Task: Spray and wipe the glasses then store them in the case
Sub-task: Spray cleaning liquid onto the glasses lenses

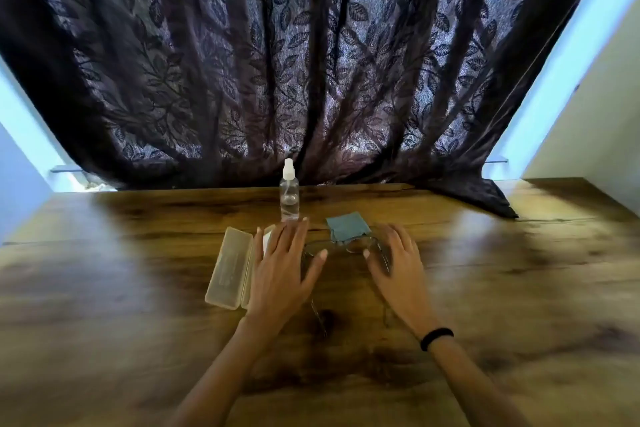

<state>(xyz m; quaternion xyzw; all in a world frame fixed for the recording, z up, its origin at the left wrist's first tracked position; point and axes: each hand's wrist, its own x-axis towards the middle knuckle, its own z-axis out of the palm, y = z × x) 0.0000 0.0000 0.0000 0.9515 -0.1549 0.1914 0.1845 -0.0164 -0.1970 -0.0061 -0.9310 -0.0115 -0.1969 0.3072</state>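
Head view: open case (230,269), bottle (289,196).

hands (341,263) spread, flanking glasses (341,248) | case (230,267) left | cloth (347,226) behind

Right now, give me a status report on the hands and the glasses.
Left hand and right hand open, empty, over the table. Glasses unfolded between them, blue cloth overlapping the front. Case open. Nothing in the way.

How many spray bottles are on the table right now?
1. The spray bottle stands upright at the far middle of the table, just beyond the left hand, in front of the curtain. No others show, and little is hidden.
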